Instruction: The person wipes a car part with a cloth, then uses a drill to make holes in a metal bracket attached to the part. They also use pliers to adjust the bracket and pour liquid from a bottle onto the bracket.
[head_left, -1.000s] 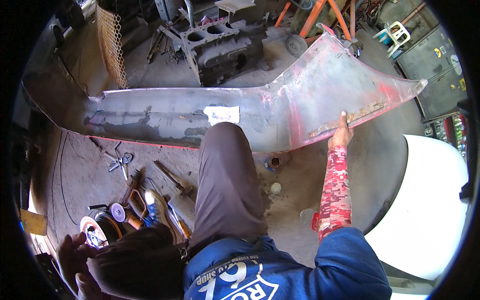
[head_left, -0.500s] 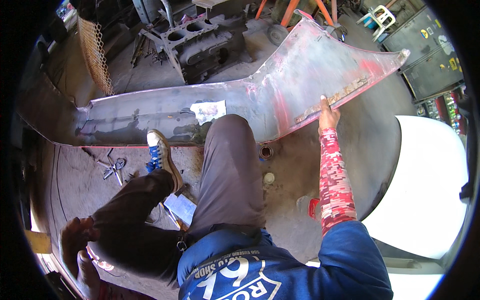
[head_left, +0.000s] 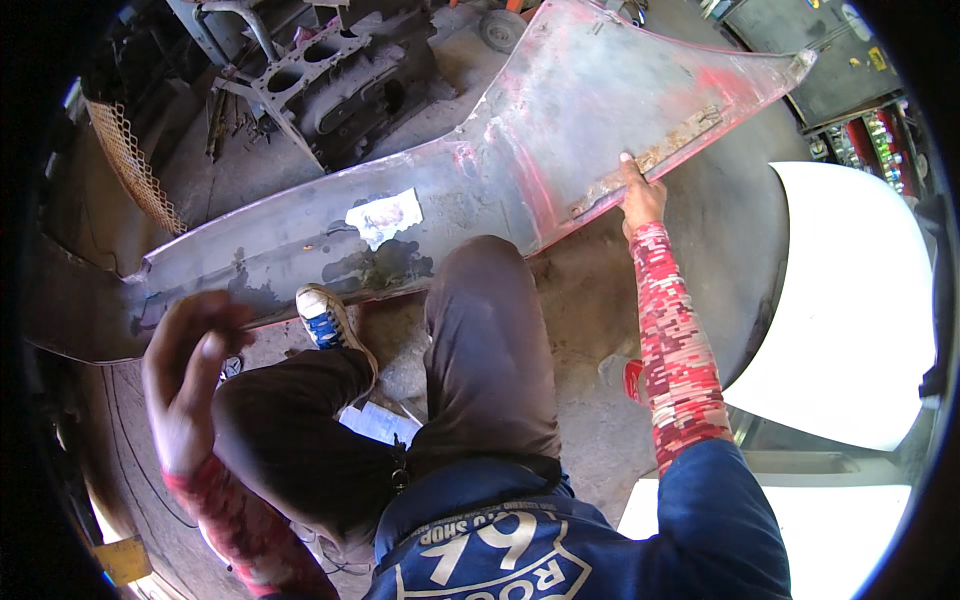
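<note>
A long grey car body panel (head_left: 475, 185) with red along its edges lies across the view, wide at the far right and narrow at the left. My right hand (head_left: 642, 197) grips its near edge on the wide part, thumb on top, beside a brown rough strip; the fingers underneath are hidden. Raised over my left leg, close to the panel's left part, my left hand (head_left: 190, 385) is empty, its fingers curved and apart from the thumb, somewhat blurred. A torn white paper-like piece (head_left: 385, 217) rests on the panel above dark patches.
A dark engine block (head_left: 340, 85) stands behind the panel, with a mesh sheet (head_left: 135, 165) to its left. At right lies a large white curved panel (head_left: 845, 300). My shoe (head_left: 325, 318) is against the panel's near edge. A blue flat item (head_left: 380, 422) lies between my legs.
My left hand has risen from the lower left towards the panel. My right hand keeps its hold on the edge. The view has shifted, and the panel's left end now sits lower in it.
</note>
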